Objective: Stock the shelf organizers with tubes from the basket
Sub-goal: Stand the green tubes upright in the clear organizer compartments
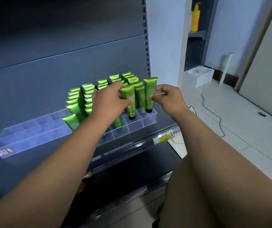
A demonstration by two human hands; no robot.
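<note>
A clear acrylic organizer with several compartments stands on the dark shelf. Several green tubes stand cap-down in its rows behind and to the left. My left hand grips one green tube, its black cap low in a front compartment. My right hand pinches another green tube, upright over the far-right front compartment. A second clear organizer to the left holds nothing. The basket is out of view.
A yellow price tag sits on the shelf's front rail. A lower shelf lies beneath. To the right are a white tiled floor with a grey cable, a white box and a yellow pump bottle.
</note>
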